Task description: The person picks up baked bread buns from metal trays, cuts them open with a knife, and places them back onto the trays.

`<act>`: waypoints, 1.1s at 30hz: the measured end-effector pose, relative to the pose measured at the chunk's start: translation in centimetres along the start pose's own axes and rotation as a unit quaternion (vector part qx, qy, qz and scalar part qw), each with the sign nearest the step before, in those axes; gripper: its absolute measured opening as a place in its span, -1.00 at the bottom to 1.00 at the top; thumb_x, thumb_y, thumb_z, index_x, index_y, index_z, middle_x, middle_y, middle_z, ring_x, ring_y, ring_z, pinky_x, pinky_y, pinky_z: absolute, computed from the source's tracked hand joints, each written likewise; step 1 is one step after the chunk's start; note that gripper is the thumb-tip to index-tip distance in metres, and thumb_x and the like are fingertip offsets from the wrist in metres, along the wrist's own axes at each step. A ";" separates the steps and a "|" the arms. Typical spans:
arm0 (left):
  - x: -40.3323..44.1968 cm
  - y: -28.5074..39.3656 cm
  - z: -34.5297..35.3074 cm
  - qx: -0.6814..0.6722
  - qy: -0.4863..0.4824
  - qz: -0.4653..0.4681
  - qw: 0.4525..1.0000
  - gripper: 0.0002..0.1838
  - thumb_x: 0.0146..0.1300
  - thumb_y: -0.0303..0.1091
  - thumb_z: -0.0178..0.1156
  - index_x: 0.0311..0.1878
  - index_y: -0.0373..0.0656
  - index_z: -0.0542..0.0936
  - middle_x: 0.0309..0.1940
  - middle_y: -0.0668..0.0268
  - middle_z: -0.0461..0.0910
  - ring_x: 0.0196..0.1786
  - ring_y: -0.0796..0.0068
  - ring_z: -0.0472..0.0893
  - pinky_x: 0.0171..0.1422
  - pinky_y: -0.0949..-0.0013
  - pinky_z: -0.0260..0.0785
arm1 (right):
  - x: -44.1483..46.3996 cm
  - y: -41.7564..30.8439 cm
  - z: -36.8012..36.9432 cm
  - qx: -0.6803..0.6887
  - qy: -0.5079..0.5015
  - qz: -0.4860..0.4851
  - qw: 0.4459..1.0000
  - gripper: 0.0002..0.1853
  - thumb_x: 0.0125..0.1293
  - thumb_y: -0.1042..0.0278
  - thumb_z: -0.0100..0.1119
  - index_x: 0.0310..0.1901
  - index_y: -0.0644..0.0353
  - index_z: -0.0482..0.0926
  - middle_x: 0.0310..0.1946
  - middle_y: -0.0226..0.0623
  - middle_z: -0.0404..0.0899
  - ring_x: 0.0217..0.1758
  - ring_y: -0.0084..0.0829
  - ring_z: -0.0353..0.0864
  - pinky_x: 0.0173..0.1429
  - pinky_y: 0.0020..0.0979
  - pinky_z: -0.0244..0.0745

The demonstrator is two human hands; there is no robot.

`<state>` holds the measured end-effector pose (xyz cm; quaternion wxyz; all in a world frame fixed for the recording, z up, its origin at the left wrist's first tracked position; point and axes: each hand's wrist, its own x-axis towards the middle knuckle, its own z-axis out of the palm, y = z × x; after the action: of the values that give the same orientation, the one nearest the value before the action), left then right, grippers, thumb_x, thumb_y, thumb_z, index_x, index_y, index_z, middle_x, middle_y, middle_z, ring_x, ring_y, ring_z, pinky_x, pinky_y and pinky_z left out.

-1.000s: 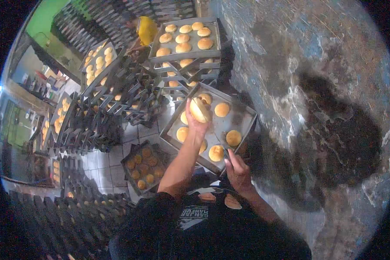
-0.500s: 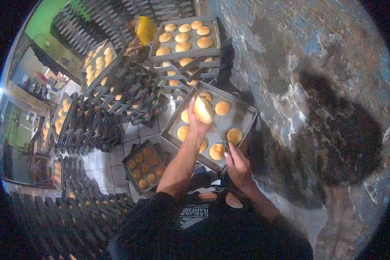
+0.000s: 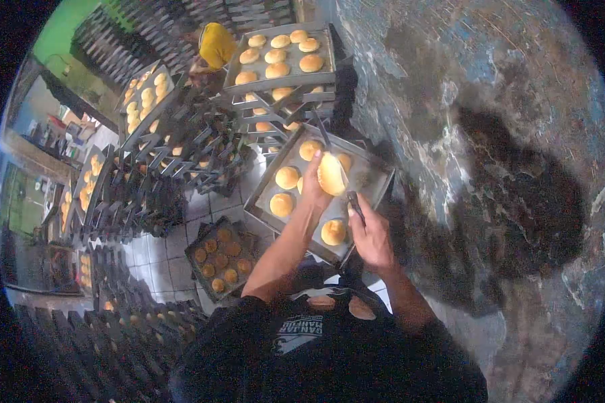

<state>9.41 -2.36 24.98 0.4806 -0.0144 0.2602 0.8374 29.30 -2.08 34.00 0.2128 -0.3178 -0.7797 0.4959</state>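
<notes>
My left hand (image 3: 314,193) is closed around a bun (image 3: 331,174), with a pale side facing right, above a metal tray (image 3: 267,216). My right hand (image 3: 371,235) grips the dark handle of a knife (image 3: 355,203) just right of the bun. The long thin blade passes at the bun and its tip shows beyond it toward the top; how deep it sits in the bun I cannot tell. Several round golden buns, one of them near the front corner (image 3: 333,232), lie on the tray below my hands.
Stacked trays of buns (image 3: 280,84) stand beyond the tray, with more stacks (image 3: 140,134) at the left. A lower tray of buns (image 3: 193,255) is near the floor. A person in yellow (image 3: 216,46) is at the back. A stained wall (image 3: 423,134) rises on the right.
My left hand and the bun have moved right and slightly down. My right hand has moved up and nearer, bringing the knife to the bun. The view has shifted a little.
</notes>
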 end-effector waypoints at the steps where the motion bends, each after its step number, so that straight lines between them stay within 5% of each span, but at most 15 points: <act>1: 0.5 0.5 -0.2 0.001 -0.001 -0.001 1.000 -0.70 0.42 0.01 0.19 -0.11 -0.03 0.60 -0.30 0.34 0.68 -0.25 0.39 0.69 -0.13 0.21 0.60 | -0.6 1.0 0.1 0.000 0.002 0.000 1.000 -0.57 0.50 0.26 0.07 0.26 0.36 0.47 -0.07 0.19 0.64 0.00 0.07 0.70 0.05 -0.10 0.56; 4: 0.8 3.1 -0.9 0.003 -0.042 0.019 0.999 -0.68 0.34 -0.04 0.30 -0.06 -0.08 0.61 -0.26 0.34 0.68 -0.26 0.45 0.69 -0.13 0.29 0.61 | -3.7 3.9 0.6 0.005 -0.007 -0.035 0.999 -0.56 0.50 0.22 0.05 0.31 0.26 0.45 -0.03 0.15 0.64 0.01 0.09 0.68 0.06 -0.14 0.56; 7: -0.5 2.9 -0.5 0.114 -0.071 0.021 0.991 -0.69 0.35 -0.04 0.28 -0.08 -0.08 0.60 -0.29 0.34 0.67 -0.28 0.44 0.69 -0.16 0.29 0.61 | -4.0 4.2 1.1 -0.055 0.080 -0.160 0.982 -0.55 0.48 0.33 0.11 0.34 0.24 0.44 -0.41 -0.10 0.64 -0.43 -0.39 0.62 -0.27 -0.31 0.52; 10: 0.0 0.5 -0.5 0.130 -0.072 0.027 0.988 -0.67 0.37 -0.03 0.25 -0.07 -0.10 0.58 -0.30 0.33 0.65 -0.28 0.39 0.69 -0.18 0.27 0.61 | -0.9 4.3 1.8 -0.019 0.036 -0.019 0.999 -0.55 0.47 0.28 0.14 0.34 0.18 0.46 -0.45 -0.16 0.62 -0.42 -0.39 0.63 -0.28 -0.34 0.52; 26: 0.9 2.5 -1.1 0.173 -0.071 0.040 0.981 -0.83 0.39 -0.23 0.25 -0.19 -0.12 0.57 -0.40 0.31 0.65 -0.41 0.43 0.69 -0.32 0.29 0.63 | -2.0 4.3 -0.3 0.024 -0.026 0.030 0.999 -0.55 0.46 0.30 0.11 0.33 0.20 0.47 -0.42 -0.19 0.66 -0.37 -0.46 0.66 -0.16 -0.33 0.56; 29: 0.4 3.8 -0.4 0.203 -0.064 0.063 0.975 -0.82 0.39 -0.23 0.26 -0.22 -0.14 0.59 -0.41 0.31 0.66 -0.43 0.45 0.68 -0.33 0.31 0.62 | -4.5 5.7 -0.9 -0.026 -0.014 -0.046 0.999 -0.54 0.47 0.26 0.12 0.34 0.21 0.46 -0.37 -0.19 0.68 -0.32 -0.51 0.65 -0.13 -0.35 0.55; 31: 0.2 2.3 -0.9 0.203 -0.071 0.000 0.977 -0.76 0.35 -0.17 0.26 -0.13 -0.14 0.58 -0.40 0.36 0.62 -0.37 0.47 0.66 -0.27 0.31 0.61 | -3.9 4.2 -1.0 0.041 -0.046 0.059 0.996 -0.52 0.48 0.15 0.11 0.32 0.22 0.46 -0.13 0.15 0.67 -0.04 -0.06 0.74 0.07 -0.22 0.56; 33: 0.2 0.4 -0.7 0.214 -0.076 -0.018 0.974 -0.76 0.34 -0.16 0.28 -0.14 -0.13 0.58 -0.40 0.37 0.62 -0.36 0.48 0.66 -0.24 0.30 0.60 | -1.4 4.4 -0.3 -0.017 -0.010 0.015 1.000 -0.50 0.46 0.13 0.12 0.33 0.20 0.45 -0.19 0.14 0.68 -0.08 -0.09 0.76 0.04 -0.22 0.57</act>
<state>8.79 -2.66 24.47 0.5054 0.1474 0.3958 0.7524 31.69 -1.54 30.13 0.1924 -0.3283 -0.7851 0.4886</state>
